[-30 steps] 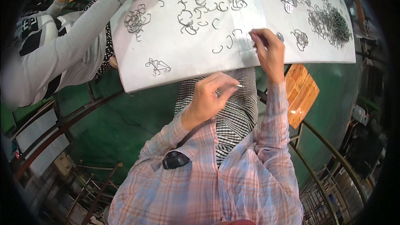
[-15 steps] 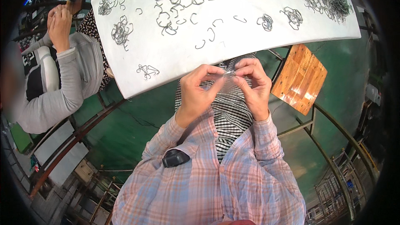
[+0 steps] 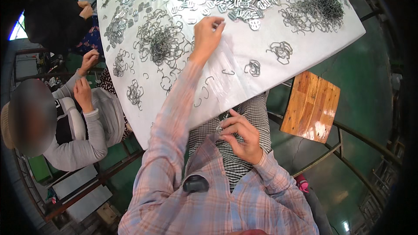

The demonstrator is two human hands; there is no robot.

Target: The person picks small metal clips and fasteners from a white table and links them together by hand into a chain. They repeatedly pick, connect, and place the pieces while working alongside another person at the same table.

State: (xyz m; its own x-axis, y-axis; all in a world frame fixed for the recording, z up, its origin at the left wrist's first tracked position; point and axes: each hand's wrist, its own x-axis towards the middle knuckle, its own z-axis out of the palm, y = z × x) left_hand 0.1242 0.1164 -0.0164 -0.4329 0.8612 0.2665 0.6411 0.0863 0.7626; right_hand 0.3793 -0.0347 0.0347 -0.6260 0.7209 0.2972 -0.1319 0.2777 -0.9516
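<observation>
My left hand [image 3: 208, 37] reaches over the white-covered table, its thumb and curled forefinger a little apart with nothing visible between them. Just beyond it lies a spread of flat, slotted silver metal pieces [image 3: 213, 1]. Over my lap, close to the table's near edge, my right hand [image 3: 244, 137] pinches a small shiny metal piece [image 3: 219, 128]; its exact shape is too small to make out. Bent wire hooks [image 3: 204, 90] lie loose between my left forearm and the near edge. A heap of similar wire pieces [image 3: 161, 48] sits left of my left hand.
The white table [image 3: 261, 80] also bears a dense wire heap [image 3: 324, 8] at far right and small wire clusters [image 3: 253, 67]. A wooden stool [image 3: 311, 106] stands at my right. At the left sit a co-worker in a grey sleeve [image 3: 78, 154] and another person in black [image 3: 56, 21].
My hands were together over my lap on a clear, shiny thing. The left has let go and moved forward over the table; the right has come lower. The view has shifted, showing more table.
</observation>
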